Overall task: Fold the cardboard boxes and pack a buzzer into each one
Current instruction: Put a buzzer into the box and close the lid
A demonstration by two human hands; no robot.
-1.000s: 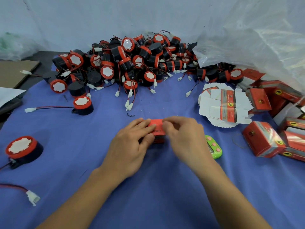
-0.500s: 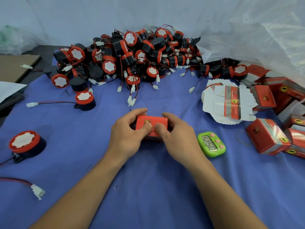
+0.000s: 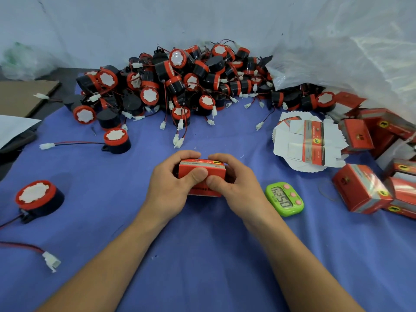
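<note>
**Closing a box.** Both hands gripped one red box at the centre of the view, just above the blue cloth. The left hand was curled round the left end, with its thumb pressed across the near face. The right hand was curled round the right end, its thumb lying just below the left one. The faces in view appeared shut. Whether a buzzer lay inside could not be seen, as the fingers hid both ends. The step in hand was judged to be the seating of the last flap. To do it well, the fingers should brace the far side while the thumbs press evenly along the flap edge, so the tab slides in without creasing the thin card. Wire and plug should be wholly inside first, since a trapped lead would spring the flap open. A light squeeze at both ends would then square the box. Loose buzzers were heaped at the far side, one lying apart nearer the hands. Flat blanks were stacked to the right, beside packed boxes under a clear bag. A green timer lay just beside the right hand.
</note>
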